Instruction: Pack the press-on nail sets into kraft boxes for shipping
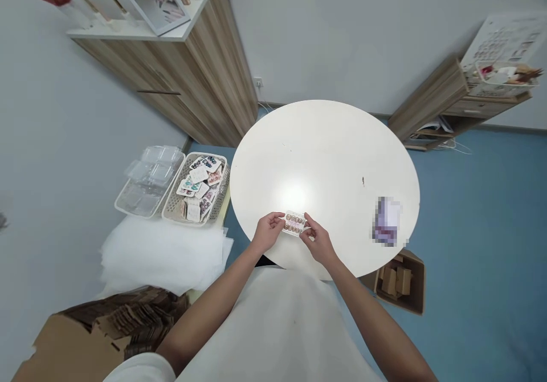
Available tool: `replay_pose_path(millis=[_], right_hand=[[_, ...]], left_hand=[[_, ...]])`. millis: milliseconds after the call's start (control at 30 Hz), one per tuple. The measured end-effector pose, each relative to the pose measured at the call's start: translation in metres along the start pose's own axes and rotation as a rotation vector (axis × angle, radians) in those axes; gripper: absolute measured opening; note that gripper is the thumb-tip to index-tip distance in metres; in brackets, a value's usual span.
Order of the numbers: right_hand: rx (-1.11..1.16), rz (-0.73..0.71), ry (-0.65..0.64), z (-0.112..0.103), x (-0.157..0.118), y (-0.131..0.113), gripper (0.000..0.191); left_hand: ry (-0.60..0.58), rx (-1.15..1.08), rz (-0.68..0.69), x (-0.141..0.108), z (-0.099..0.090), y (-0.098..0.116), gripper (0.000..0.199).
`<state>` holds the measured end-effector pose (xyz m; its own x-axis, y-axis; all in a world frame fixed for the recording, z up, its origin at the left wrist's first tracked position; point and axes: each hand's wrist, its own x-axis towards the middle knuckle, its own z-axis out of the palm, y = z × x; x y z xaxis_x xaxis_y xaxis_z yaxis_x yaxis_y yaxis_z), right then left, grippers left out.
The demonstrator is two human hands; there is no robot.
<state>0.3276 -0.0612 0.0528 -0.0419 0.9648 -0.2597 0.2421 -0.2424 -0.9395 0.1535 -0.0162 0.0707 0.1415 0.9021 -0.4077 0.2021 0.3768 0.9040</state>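
A small white card of press-on nails [294, 223], with two rows of pinkish-brown nails, is held just above the near edge of the round white table [325, 142]. My left hand [269, 229] pinches the card's left edge between thumb and fingers. At its right edge, my right hand [315, 238] grips the same card with thumb and fingertips. The card faces up, and its printed middle strip is too small to read.
Left of the table are a basket of nail cards [171, 202], a basket of clear plastic boxes [123, 196] and white foam sheets [158, 251]. Folded cardboard [64, 348] lies lower left. A blurred purple item [387, 222] rests on the table; a carton [419, 285] stands below right.
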Motion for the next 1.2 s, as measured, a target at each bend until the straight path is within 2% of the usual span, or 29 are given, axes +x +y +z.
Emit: replay_pose_path(millis=[233,400,533,667,800,1000,1200], right_hand=[[-0.093,-0.062,-0.078,0.025,0.021,0.002,0.059],[-0.218,-0.025,-0.082,0.058,0.036,0.003,0.065],[-0.308,0.027,-0.114,0.091,0.05,0.0,0.072],[-0.404,0.075,-0.136,0.123,0.067,-0.003,0.07],[-0.506,0.069,-0.131,0.147,0.085,-0.004,0.067],[-0.676,0.056,-0.068,0.167,0.105,-0.007,0.061],[-0.77,0.06,-0.032,0.172,0.11,-0.01,0.067]], left_hand=[[-0.017,0.336,0.069,-0.009,-0.026,-0.019,0.054],[-0.002,0.477,0.138,0.009,-0.05,-0.039,0.051],[-0.026,0.523,0.17,0.025,-0.079,-0.052,0.05],[-0.056,0.556,0.176,0.038,-0.109,-0.065,0.053],[-0.022,0.625,0.178,0.047,-0.129,-0.075,0.052],[0.0,0.74,0.173,0.064,-0.141,-0.081,0.054],[0.012,0.845,0.22,0.068,-0.14,-0.08,0.055]])
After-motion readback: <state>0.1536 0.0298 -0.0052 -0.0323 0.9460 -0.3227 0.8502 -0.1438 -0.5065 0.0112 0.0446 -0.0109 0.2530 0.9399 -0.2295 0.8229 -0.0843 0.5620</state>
